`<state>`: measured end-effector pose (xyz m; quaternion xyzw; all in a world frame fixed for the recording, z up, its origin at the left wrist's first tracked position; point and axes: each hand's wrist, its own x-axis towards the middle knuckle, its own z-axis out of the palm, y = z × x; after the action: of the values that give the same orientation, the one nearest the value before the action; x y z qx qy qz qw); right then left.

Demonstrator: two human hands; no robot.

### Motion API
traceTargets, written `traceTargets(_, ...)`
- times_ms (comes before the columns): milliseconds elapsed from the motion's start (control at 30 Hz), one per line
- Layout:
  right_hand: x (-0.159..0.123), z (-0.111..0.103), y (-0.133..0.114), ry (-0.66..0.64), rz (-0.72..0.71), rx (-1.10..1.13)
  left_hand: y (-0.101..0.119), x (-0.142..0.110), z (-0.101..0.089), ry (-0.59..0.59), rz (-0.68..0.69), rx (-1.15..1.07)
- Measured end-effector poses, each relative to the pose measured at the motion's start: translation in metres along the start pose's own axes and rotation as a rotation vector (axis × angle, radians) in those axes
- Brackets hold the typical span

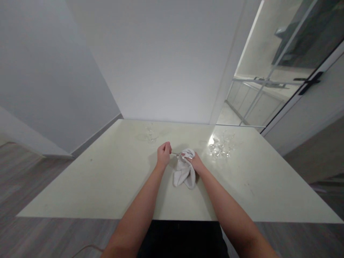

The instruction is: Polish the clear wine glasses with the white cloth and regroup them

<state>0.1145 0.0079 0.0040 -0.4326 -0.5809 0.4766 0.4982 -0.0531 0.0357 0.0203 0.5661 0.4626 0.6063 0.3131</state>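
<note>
My left hand (pixel 163 154) is closed around one end of a stemmed glass (pixel 175 154), whose thin stem runs sideways towards the right. A white cloth (pixel 184 172) covers most of the glass's other end and hangs down towards the tabletop. On the right, my right hand (pixel 197 163) grips this cloth, with its fingers partly hidden in the folds. Both hands are over the middle of the pale table (pixel 113 179).
One clear stemmed glass (pixel 151 134) stands at the back, left of my hands. A cluster of several clear glasses (pixel 221 146) stands to the right. A white wall (pixel 166 71) rises behind the table, with a glazed door (pixel 264 86) at the right.
</note>
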Motion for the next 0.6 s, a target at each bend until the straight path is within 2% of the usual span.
traceTargets(100,0.002,0.003,0.008,0.03,0.034,0.033,-0.001,0.002,-0.001,0.029,-0.056,-0.023)
traceTargets(300,0.0,0.013,0.007,0.092,0.151,0.337,0.0,0.004,0.001,0.095,-0.225,-0.129)
traceTargets(467,-0.006,0.012,-0.004,0.001,0.128,0.475,0.004,0.002,0.006,0.109,-0.304,-0.255)
traceTargets(600,-0.008,0.008,-0.005,-0.023,0.206,0.529,0.007,0.002,0.008,0.127,-0.362,-0.277)
